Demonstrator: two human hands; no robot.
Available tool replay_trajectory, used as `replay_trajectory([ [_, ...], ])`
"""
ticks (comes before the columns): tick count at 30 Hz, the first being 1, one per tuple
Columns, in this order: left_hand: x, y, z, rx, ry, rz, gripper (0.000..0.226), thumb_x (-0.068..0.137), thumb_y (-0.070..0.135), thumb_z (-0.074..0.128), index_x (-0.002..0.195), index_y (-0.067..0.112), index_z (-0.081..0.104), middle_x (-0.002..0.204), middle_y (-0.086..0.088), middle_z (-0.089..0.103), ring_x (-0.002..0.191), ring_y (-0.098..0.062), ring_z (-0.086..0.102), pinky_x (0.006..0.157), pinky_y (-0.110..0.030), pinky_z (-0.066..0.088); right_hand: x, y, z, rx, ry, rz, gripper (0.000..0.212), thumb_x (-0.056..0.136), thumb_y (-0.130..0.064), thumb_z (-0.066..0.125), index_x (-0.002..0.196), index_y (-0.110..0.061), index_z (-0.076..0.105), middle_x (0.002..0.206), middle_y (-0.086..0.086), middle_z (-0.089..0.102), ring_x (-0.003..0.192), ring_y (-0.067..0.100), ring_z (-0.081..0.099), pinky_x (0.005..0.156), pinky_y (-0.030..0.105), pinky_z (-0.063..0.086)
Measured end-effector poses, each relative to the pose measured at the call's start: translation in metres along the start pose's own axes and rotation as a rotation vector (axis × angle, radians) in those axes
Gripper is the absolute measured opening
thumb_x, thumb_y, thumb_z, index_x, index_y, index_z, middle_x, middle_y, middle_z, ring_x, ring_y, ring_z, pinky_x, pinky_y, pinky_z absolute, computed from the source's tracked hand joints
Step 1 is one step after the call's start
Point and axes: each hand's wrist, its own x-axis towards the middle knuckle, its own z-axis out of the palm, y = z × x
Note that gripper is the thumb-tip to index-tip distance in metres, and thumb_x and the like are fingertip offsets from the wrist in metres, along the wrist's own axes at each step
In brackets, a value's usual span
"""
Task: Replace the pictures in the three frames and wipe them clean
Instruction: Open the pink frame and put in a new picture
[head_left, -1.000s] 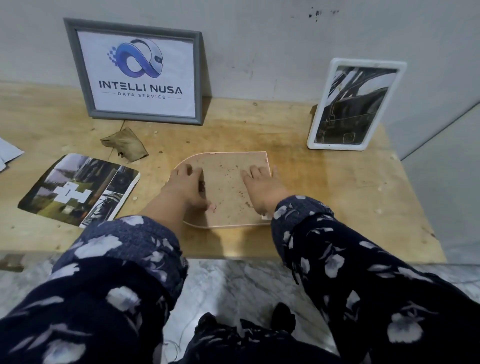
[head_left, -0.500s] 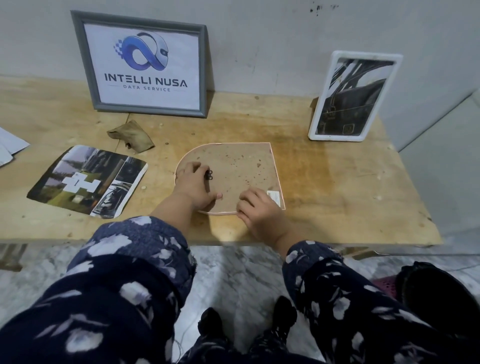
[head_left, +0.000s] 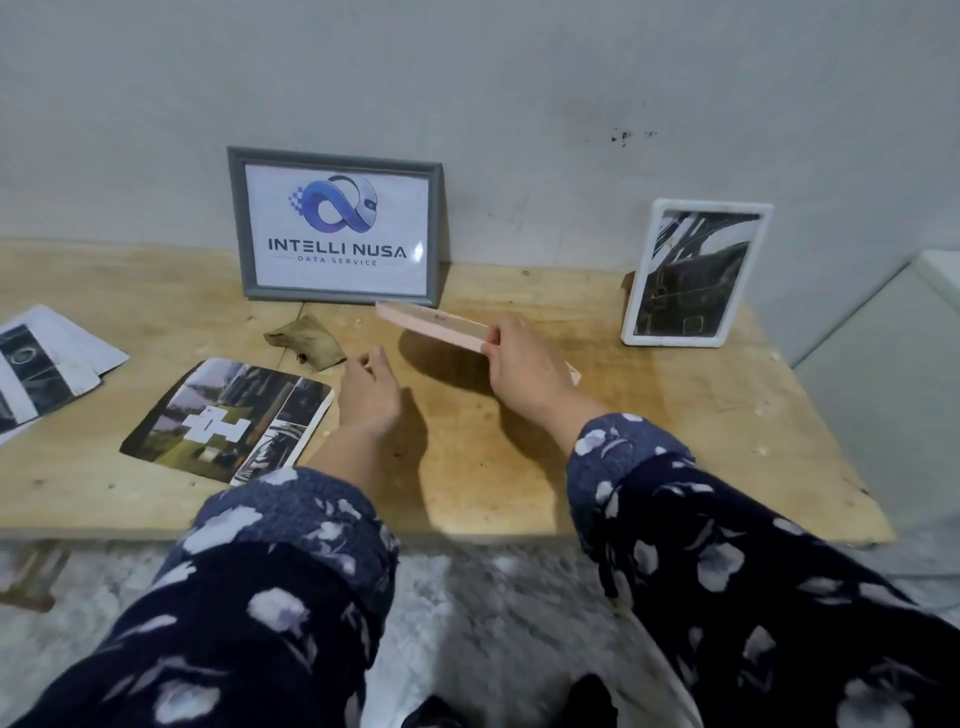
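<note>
Three frames are in view. The grey frame (head_left: 337, 228) and the white frame (head_left: 693, 273) stand upright at the wall, each with a picture inside. The pink frame (head_left: 436, 326) is lifted off the tabletop (head_left: 675, 415), tilted with its edge toward the camera; the right hand (head_left: 524, 364) grasps its near side, probably to turn it over or set it upright. The left hand (head_left: 370, 389) is released, fingers loose, hovering over the wood beside a loose printed picture (head_left: 228, 418). A brown cloth (head_left: 306, 340) lies near, ready for wiping. More printed sheets (head_left: 47, 364) wait at the far left.
</note>
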Motion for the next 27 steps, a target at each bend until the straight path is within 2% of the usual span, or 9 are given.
replay_trajectory([
  [6, 0.003, 0.038, 0.023, -0.082, -0.159, -0.104, 0.074, 0.098, 0.059, 0.015, 0.152, 0.008, 0.019, 0.156, -0.013, 0.027, 0.141, -0.033, 0.029, 0.115, -0.045, 0.023, 0.037, -0.016, -0.060, 0.381, 0.050, 0.231, 0.024, 0.099, -0.021, 0.043, 0.111, -0.007, 0.059, 0.103, 0.006, 0.058, 0.094, 0.020, 0.053, 0.085, 0.032, 0.042],
  [8, 0.008, 0.049, 0.030, -0.155, -0.171, -0.145, 0.079, 0.095, 0.065, 0.011, 0.154, 0.012, 0.015, 0.159, -0.011, 0.021, 0.144, -0.032, 0.022, 0.116, -0.046, 0.019, 0.045, -0.009, -0.074, 0.565, 0.046, 0.307, 0.024, 0.099, -0.019, 0.044, 0.096, -0.007, 0.064, 0.088, 0.007, 0.058, 0.081, 0.021, 0.052, 0.078, 0.031, 0.042],
  [10, 0.013, 0.057, 0.037, -0.249, -0.186, -0.165, 0.094, 0.083, 0.080, 0.006, 0.154, 0.019, 0.017, 0.158, -0.010, 0.024, 0.143, -0.033, 0.024, 0.117, -0.049, 0.018, 0.049, 0.004, -0.082, 0.835, 0.013, 0.414, 0.028, 0.098, -0.015, 0.043, 0.077, -0.009, 0.061, 0.071, 0.006, 0.054, 0.065, 0.020, 0.049, 0.067, 0.032, 0.041],
  [13, 0.028, 0.064, 0.049, -0.311, -0.175, -0.229, 0.114, 0.065, 0.093, 0.001, 0.152, 0.022, 0.024, 0.153, -0.008, 0.036, 0.140, -0.033, 0.032, 0.117, -0.051, 0.018, 0.056, 0.032, -0.082, 1.128, -0.045, 0.548, 0.030, 0.100, -0.012, 0.040, 0.083, -0.006, 0.063, 0.071, 0.007, 0.055, 0.062, 0.019, 0.051, 0.065, 0.034, 0.046],
  [15, 0.036, 0.065, 0.055, -0.285, -0.145, -0.240, 0.105, 0.075, 0.085, 0.000, 0.150, 0.017, 0.030, 0.148, -0.010, 0.042, 0.136, -0.034, 0.038, 0.115, -0.050, 0.024, 0.060, 0.049, -0.071, 1.116, -0.028, 0.610, 0.025, 0.101, -0.014, 0.040, 0.093, -0.008, 0.063, 0.080, 0.008, 0.060, 0.070, 0.021, 0.056, 0.078, 0.041, 0.052],
  [17, 0.040, 0.064, 0.060, -0.218, -0.113, -0.259, 0.108, 0.070, 0.088, 0.000, 0.138, 0.016, 0.044, 0.133, -0.014, 0.056, 0.117, -0.034, 0.054, 0.106, -0.048, 0.037, 0.066, 0.066, -0.051, 1.064, 0.028, 0.653, 0.018, 0.098, -0.012, 0.043, 0.107, -0.011, 0.058, 0.091, 0.010, 0.064, 0.076, 0.024, 0.061, 0.081, 0.044, 0.054],
  [19, 0.041, 0.055, 0.064, -0.148, -0.086, -0.217, 0.084, 0.086, 0.074, 0.009, 0.129, 0.013, 0.047, 0.120, -0.013, 0.060, 0.104, -0.028, 0.056, 0.096, -0.041, 0.042, 0.067, 0.084, -0.024, 1.030, 0.049, 0.727, 0.020, 0.092, -0.010, 0.046, 0.108, -0.018, 0.055, 0.103, 0.012, 0.066, 0.088, 0.030, 0.065, 0.082, 0.049, 0.056],
  [22, 0.045, 0.035, 0.078, -0.014, -0.074, -0.203, 0.064, 0.100, 0.056, 0.016, 0.137, 0.011, 0.042, 0.124, -0.012, 0.052, 0.107, -0.025, 0.049, 0.091, -0.038, 0.037, 0.078, 0.121, 0.020, 0.937, 0.007, 0.829, 0.022, 0.088, -0.011, 0.046, 0.102, -0.027, 0.052, 0.110, 0.010, 0.064, 0.098, 0.033, 0.063, 0.086, 0.051, 0.055],
  [27, 0.054, 0.016, 0.090, 0.301, -0.083, -0.218, 0.071, 0.099, 0.056, 0.008, 0.143, 0.010, 0.040, 0.147, -0.018, 0.036, 0.136, -0.034, 0.029, 0.112, -0.045, 0.021, 0.084, 0.150, 0.057, 0.710, -0.049, 0.847, 0.030, 0.085, -0.016, 0.034, 0.104, -0.032, 0.051, 0.121, 0.004, 0.057, 0.106, 0.031, 0.057, 0.092, 0.048, 0.052],
])
